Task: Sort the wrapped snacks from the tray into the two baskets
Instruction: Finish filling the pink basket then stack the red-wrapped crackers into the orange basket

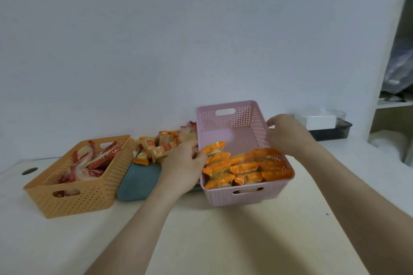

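Half-seen things on the table

The blue tray is largely hidden behind the left hand and the pink basket. Both forearms run off the bottom edge. Print on the snack wrappers is too blurred to read. The right hand covers the basket's right rim, so its grip is unclear.
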A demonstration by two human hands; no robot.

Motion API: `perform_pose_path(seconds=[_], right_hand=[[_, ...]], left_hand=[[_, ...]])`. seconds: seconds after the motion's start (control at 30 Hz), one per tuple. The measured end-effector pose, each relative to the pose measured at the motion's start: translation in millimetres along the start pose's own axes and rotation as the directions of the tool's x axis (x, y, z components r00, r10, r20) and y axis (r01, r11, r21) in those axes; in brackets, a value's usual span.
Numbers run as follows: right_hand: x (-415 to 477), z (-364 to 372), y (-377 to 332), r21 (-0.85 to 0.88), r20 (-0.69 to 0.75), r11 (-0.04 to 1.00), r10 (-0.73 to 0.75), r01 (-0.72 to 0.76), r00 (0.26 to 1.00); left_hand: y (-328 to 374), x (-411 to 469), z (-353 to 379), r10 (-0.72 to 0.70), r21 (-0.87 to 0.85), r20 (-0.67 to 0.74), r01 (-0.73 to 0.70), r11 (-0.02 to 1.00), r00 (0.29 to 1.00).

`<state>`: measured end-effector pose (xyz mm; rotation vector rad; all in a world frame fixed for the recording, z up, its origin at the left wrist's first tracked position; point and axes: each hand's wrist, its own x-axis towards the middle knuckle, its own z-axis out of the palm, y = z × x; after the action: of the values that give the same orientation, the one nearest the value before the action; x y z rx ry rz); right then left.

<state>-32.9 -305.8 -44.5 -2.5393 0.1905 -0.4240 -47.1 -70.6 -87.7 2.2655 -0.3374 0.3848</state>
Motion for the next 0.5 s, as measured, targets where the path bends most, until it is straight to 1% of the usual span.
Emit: perform_pose_path(seconds=[0.1, 0.17, 0.27, 0.4, 0.5], right_hand=[[6, -26, 27, 0.022, -0.034, 0.999, 0.05, -0.05, 0.998], [11, -38, 44, 0.084, -0.059, 0.993, 0.084, -0.079, 0.995], [23, -46, 66, 0.175, -0.081, 0.979, 0.121, -0.106, 0.989], [47, -37, 86, 0.25, -0.083, 0.964, 0.114, -0.09, 0.99], [68, -27, 93, 0.305, -0.073, 0.95, 0.093, -0.066, 0.993]], left_hand=[[29, 15, 32, 0.026, -0.011, -0.012, -0.026, 1.0, 1.0], [45, 30, 52, 0.028, -0.037, -0.018, -0.029, 0.999, 0.999], [64, 54, 80, 0.038, -0.028, -0.015, -0.038, 0.999, 0.999], [70, 86, 108, 0.0, 0.022, -0.009, 0.0, 1.0, 1.0], [67, 107, 121, -0.006, -0.002, -0.037, 0.006, 1.0, 0.999]])
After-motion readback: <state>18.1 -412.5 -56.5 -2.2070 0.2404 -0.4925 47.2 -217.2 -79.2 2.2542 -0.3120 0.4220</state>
